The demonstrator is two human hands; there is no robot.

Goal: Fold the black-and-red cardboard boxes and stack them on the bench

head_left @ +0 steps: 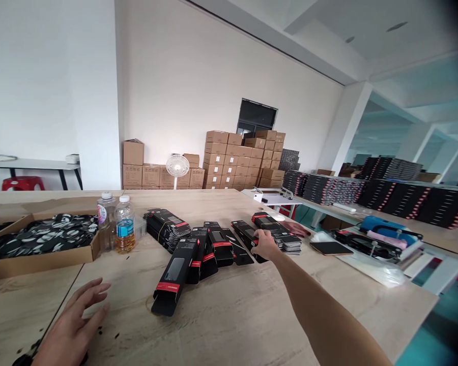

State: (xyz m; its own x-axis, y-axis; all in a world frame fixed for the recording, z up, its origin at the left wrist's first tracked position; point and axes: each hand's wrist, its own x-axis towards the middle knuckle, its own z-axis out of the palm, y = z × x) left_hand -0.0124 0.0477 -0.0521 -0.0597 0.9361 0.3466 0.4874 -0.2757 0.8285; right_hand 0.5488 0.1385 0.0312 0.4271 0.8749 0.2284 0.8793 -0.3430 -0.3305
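My right hand (pixel 266 243) reaches far across the wooden table (pixel 236 315) and closes its fingers on a flat black box with a red stripe (pixel 248 235) beside a low stack of such boxes (pixel 280 235). Several more black boxes (pixel 198 254) lie fanned out in the middle, with one long box (pixel 173 277) nearest me. My left hand (pixel 74 325) rests low at the near left, fingers spread and empty, palm down on the table.
Two plastic bottles (pixel 116 223) stand by an open cardboard tray of black round pieces (pixel 41 239). A phone (pixel 330 248) and a blue tool (pixel 389 236) lie to the right. Cardboard cartons (pixel 240 160), a fan (pixel 177 168) and long rows of black boxes (pixel 385 193) fill the back.
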